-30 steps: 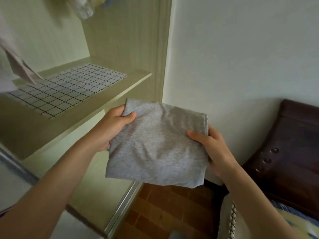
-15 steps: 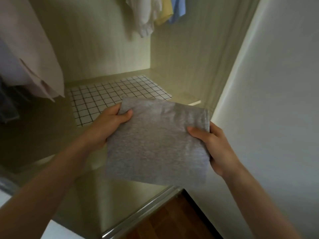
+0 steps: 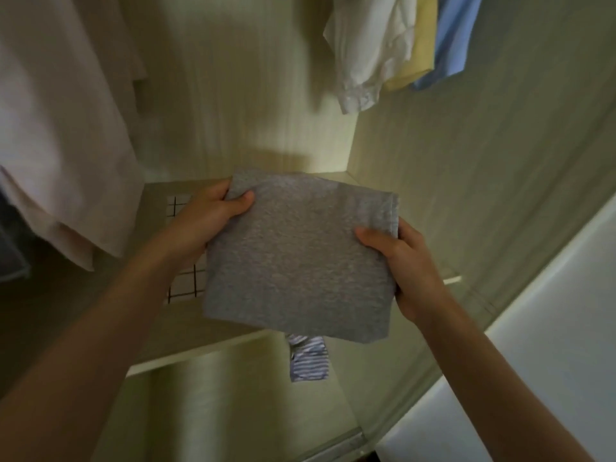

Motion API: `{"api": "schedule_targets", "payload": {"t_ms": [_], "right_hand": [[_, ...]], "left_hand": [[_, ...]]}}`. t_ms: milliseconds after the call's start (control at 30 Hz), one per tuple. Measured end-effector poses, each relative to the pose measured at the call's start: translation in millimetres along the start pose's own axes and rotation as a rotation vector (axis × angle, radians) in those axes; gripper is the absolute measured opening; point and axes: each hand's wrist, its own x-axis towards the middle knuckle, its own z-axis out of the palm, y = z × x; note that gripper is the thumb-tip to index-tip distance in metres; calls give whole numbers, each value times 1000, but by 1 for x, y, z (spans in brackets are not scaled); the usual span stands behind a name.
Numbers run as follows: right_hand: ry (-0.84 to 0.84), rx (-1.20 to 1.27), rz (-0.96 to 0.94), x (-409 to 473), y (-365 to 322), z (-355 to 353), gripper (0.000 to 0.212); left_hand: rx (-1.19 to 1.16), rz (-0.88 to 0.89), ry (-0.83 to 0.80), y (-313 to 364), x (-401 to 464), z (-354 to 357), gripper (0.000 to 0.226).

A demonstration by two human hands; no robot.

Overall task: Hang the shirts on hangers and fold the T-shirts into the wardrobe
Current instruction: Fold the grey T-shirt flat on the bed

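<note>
— Where are we?
— Both our left hand (image 3: 206, 225) and right hand (image 3: 405, 261) pinch the folded grey T-shirt (image 3: 300, 258), now carried over the wardrobe shelf (image 3: 156, 201), probably above the checked one (image 3: 185, 285).

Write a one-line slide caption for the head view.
Both hands, left hand and right hand, hold a folded grey T-shirt above the wardrobe shelf.

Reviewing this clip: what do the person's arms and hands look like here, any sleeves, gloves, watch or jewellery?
Both forearms are bare from the frame's lower edge to the wrists; no sleeve shows. The left hand and right hand wear no gloves, and no watch, bracelet or ring is visible on the parts in view. The thumbnails look short and unpainted, though the picture is slightly soft. No markings or tattoos show.
</note>
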Motion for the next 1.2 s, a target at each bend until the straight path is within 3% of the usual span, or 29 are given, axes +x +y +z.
{"api": "schedule_targets", "payload": {"t_ms": [300, 433, 533, 633, 767, 1033, 1200], "right_hand": [[-80, 135, 82, 96, 14, 28, 35], [-190, 316, 218, 119, 34, 36, 56], [-200, 301, 148, 123, 49, 44, 66], [-229, 213, 88, 138, 56, 60, 61], [-210, 243, 67, 144, 76, 80, 73], [-68, 220, 262, 148, 126, 98, 64], [-27, 318, 456, 156, 129, 92, 67]], "left_hand": [[223, -17, -76, 33, 116, -31, 15], [406, -23, -159, 43, 154, -36, 15], [531, -52, -267, 49, 172, -39, 14], [578, -96, -278, 57, 203, -48, 19], [635, -133, -297, 60, 248, -49, 22], [795, -237, -491, -33, 317, -24, 13], [798, -213, -436, -96, 326, -6, 32]]}}
